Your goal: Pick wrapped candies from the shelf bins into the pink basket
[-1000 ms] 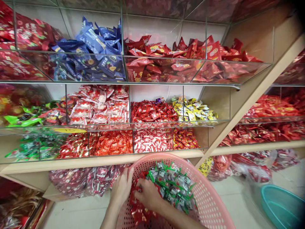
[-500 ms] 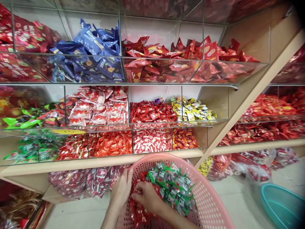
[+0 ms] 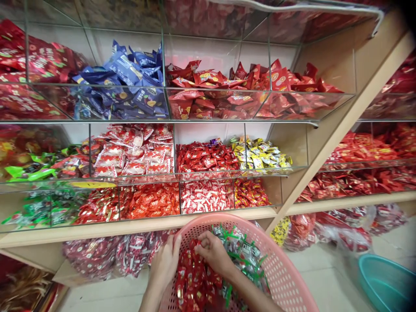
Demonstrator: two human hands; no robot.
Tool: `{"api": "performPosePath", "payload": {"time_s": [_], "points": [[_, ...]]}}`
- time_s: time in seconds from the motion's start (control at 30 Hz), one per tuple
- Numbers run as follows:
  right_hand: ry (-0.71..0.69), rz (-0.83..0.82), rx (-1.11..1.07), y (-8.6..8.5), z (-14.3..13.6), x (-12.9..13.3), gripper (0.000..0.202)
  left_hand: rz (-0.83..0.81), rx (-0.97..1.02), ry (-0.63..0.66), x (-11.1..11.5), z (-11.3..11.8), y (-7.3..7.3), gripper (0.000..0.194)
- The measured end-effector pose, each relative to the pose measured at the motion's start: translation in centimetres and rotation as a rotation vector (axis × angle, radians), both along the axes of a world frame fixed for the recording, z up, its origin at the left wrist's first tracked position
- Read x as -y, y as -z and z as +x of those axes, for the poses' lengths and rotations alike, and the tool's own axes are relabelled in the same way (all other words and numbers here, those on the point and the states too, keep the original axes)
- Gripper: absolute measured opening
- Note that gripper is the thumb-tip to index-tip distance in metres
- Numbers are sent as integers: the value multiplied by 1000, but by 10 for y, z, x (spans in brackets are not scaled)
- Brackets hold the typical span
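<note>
Inside pink basket (image 3: 286, 277), red candies (image 3: 195, 281), green-trimmed candies (image 3: 242, 247), hands (image 3: 212, 251).

Sweets fill a tiered shelf (image 3: 97, 229)

The shelf is pale wood with clear front panels and dividers. Its upper visible tier bears large red packs (image 3: 48, 60), blue packets (image 3: 126, 73) and red orange-printed packets (image 3: 208, 78). On the middle one lie red-and-white packets (image 3: 139, 151), small dark red sweets (image 3: 208, 157) and yellow-and-white sweets (image 3: 260, 152) (the last two piles meet). The lowest carries green-wrapped sweets (image 3: 65, 208), orange-red sweets (image 3: 154, 201), small white-and-red sweets (image 3: 206, 197) and red-and-yellow sweets (image 3: 250, 193). Below is a pale tiled floor (image 3: 107, 294), with a teal tub (image 3: 386, 281) at the right; filled clear bags (image 3: 344, 234) under the shelf seem to rest there too, though their undersides are hard to make out.
</note>
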State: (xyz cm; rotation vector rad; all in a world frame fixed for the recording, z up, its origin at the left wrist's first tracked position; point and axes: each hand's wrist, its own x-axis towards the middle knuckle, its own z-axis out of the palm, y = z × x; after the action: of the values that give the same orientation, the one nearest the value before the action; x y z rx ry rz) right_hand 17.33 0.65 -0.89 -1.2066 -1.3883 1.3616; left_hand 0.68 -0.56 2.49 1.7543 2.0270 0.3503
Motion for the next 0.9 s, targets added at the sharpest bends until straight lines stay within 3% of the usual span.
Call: {"api": "performPosePath", "payload": {"time_s": [0.1,0.3,0.63,0.77,0.9], "points": [[-11,127,90,2,-6,2,14,1,9,5,0,0,-2,62],[-79,183,355,-1,-19,12,5,-4,50,-1,-1,-1,-1,55],[-143,313,742,-6,-26,17,28,-31,49,-3,-3,-6,13,65],[-82,459,692,-37,-16,16,29,-52,41,-4,-4,-7,12,62],[32,645,558,-100,14,6,22,-70,-8,-13,-4,-8,9,57]]}}
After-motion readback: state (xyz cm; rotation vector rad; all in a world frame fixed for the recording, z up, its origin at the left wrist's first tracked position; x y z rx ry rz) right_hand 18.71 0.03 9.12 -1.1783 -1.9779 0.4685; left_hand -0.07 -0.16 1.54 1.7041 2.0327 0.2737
